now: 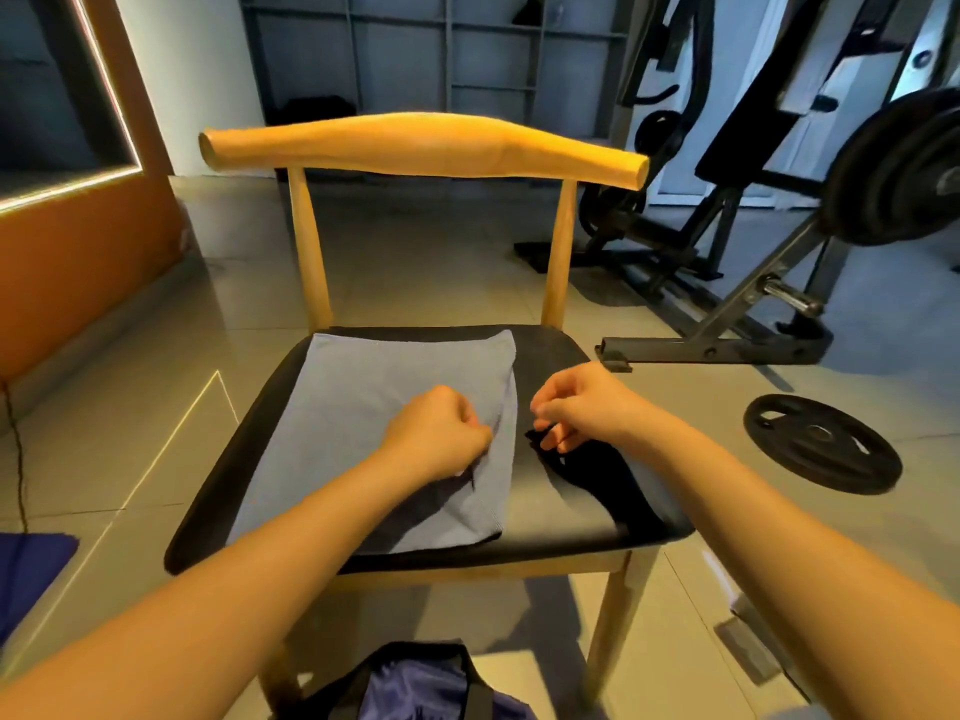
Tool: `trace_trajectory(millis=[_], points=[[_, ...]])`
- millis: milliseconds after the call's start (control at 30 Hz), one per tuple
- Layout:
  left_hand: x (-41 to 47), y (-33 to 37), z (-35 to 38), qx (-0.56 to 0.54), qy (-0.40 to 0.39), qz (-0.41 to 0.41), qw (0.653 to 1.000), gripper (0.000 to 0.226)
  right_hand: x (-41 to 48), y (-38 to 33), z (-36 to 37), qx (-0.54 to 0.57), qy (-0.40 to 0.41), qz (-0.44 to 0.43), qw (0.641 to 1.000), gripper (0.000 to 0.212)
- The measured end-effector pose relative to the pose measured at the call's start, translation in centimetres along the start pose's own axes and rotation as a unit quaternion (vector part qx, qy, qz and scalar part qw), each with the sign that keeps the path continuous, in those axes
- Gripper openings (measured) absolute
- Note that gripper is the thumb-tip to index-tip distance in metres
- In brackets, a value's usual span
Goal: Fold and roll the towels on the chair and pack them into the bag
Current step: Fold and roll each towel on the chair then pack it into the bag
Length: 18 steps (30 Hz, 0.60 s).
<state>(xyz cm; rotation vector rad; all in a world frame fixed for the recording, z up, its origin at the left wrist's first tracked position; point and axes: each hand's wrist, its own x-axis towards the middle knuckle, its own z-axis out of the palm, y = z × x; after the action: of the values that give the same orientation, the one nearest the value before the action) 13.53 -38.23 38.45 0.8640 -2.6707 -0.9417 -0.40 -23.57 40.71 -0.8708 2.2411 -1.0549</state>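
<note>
A grey-blue towel (374, 407) lies flat on the black seat of a wooden chair (550, 511), covering the seat's left and middle. My left hand (441, 433) rests curled on the towel near its right edge and pinches the fabric there. My right hand (576, 407) hovers just right of the towel, fingers curled round a dark piece of cloth (597, 470) that trails down over the seat's front right. An open dark blue bag (415, 688) sits on the floor below the chair's front edge.
The chair's wooden backrest (426, 145) stands behind the seat. A weight bench frame (727, 324) and a barbell with plates (893, 168) fill the right side. A loose weight plate (821, 444) lies on the tiled floor. A blue mat (26, 574) is at the left.
</note>
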Motion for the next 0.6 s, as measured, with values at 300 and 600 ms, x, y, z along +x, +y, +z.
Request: trace_trajectory(millis=[300,600], points=[[-1.1,-5.0,0.7,-0.117,0.073,0.033,0.990,0.028,0.2,0.4,2.4,-0.134,-0.012,-0.097,0.986,0.012],[-1.7,-5.4,1.5,-0.115,0.113,0.074,0.984,0.017,0.9,-1.2,4.5,-0.222,-0.117,-0.153,0.956,0.015]])
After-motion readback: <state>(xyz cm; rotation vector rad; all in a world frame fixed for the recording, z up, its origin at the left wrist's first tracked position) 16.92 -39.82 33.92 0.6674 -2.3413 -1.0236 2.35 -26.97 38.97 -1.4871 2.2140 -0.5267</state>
